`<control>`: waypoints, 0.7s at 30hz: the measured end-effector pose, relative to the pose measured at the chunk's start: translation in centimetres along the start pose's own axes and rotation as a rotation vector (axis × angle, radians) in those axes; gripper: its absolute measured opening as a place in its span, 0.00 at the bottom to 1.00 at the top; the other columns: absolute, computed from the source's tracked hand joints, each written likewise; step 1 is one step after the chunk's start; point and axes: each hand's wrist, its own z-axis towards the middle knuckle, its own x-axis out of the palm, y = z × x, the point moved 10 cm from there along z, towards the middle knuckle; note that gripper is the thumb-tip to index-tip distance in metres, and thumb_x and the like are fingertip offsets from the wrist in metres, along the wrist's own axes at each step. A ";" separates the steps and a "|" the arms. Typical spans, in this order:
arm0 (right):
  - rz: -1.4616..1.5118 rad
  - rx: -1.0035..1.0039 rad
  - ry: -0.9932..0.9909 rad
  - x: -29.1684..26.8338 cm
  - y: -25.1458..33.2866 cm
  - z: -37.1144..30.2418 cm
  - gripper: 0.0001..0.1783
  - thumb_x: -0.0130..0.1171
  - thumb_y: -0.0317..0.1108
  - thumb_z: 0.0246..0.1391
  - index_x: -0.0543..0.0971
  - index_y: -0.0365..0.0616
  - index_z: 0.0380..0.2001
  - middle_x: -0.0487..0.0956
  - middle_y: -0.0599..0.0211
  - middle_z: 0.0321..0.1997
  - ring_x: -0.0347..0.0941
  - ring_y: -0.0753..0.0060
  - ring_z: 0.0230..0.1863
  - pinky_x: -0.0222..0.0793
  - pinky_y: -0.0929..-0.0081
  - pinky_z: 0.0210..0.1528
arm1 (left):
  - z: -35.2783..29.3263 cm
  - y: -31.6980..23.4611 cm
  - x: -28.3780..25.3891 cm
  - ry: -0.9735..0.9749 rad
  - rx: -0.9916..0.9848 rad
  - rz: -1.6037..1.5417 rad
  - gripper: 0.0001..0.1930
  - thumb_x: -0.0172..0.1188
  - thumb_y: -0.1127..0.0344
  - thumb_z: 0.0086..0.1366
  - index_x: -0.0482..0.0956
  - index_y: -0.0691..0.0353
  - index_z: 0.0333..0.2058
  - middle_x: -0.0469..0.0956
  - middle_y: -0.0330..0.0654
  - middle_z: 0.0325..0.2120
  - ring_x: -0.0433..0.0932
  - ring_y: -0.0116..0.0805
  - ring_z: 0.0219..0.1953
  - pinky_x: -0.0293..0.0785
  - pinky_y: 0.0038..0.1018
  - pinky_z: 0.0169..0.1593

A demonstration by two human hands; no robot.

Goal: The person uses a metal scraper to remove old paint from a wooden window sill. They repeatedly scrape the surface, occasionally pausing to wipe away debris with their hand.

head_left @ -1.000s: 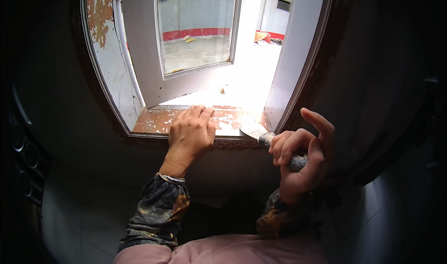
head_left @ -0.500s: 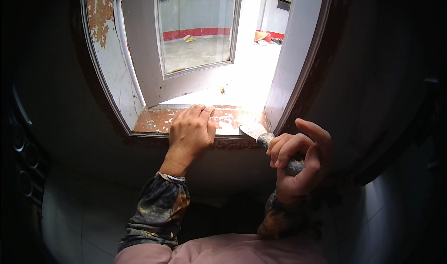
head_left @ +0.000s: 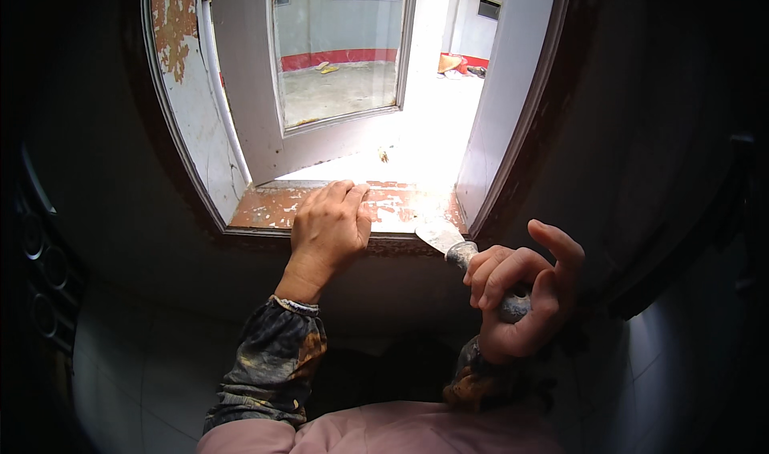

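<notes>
My right hand point(head_left: 525, 298) wraps round the handle of a putty knife point(head_left: 439, 234), with the forefinger raised off the handle. The knife's pale, worn blade tilts up and left over the near right end of a windowsill point(head_left: 272, 206); I cannot tell whether its tip touches. Red-brown paint on the sill is patchy, with white areas showing through. My left hand point(head_left: 332, 223) lies palm down across the sill's front edge, fingers slightly bent and close together, holding nothing. Its fingertips reach onto the painted surface beside the bare white patches.
A white window sash point(head_left: 284, 151) with a glass pane stands swung outward beyond the sill. White frame sides point(head_left: 509, 93) rise left and right, the left one peeling. Outside are a pale wall with a red band and orange things on the ground. Dark wall surrounds the opening.
My right hand has moved slightly right and down toward me, drawing the putty knife's handle back and showing more of the blade. My left hand stays in place.
</notes>
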 end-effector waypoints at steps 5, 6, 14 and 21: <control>-0.158 0.071 -0.015 0.2 -2.1 0.1 0.21 0.33 0.32 0.68 0.67 0.28 0.55 0.71 0.66 0.16 0.67 0.75 0.16 0.71 0.72 0.27 | -0.1 0.0 0.0 -0.013 0.000 0.014 0.17 0.50 0.61 0.64 0.83 0.61 0.45 0.81 0.45 0.42 0.80 0.42 0.48 0.73 0.38 0.57; -0.111 0.061 -0.052 -0.1 -1.9 -0.1 0.21 0.33 0.31 0.68 0.67 0.28 0.55 0.71 0.65 0.16 0.67 0.75 0.16 0.71 0.72 0.27 | 0.0 0.0 0.0 -0.012 -0.002 0.006 0.17 0.50 0.61 0.64 0.83 0.61 0.45 0.81 0.45 0.43 0.80 0.42 0.48 0.73 0.38 0.57; -0.106 0.216 -0.075 -1.0 -2.0 0.1 0.23 0.31 0.27 0.64 0.68 0.28 0.56 0.71 0.65 0.15 0.66 0.76 0.17 0.71 0.73 0.28 | 0.0 -0.1 -0.1 -0.029 0.013 0.022 0.17 0.50 0.61 0.64 0.83 0.61 0.44 0.81 0.45 0.42 0.80 0.41 0.48 0.73 0.38 0.57; -0.261 0.273 -0.006 0.3 -3.2 1.4 0.23 0.31 0.30 0.66 0.68 0.30 0.57 0.71 0.67 0.15 0.67 0.76 0.17 0.70 0.74 0.29 | -0.1 0.1 0.0 -0.004 -0.009 0.005 0.17 0.51 0.61 0.64 0.83 0.61 0.45 0.81 0.44 0.42 0.80 0.41 0.47 0.73 0.38 0.57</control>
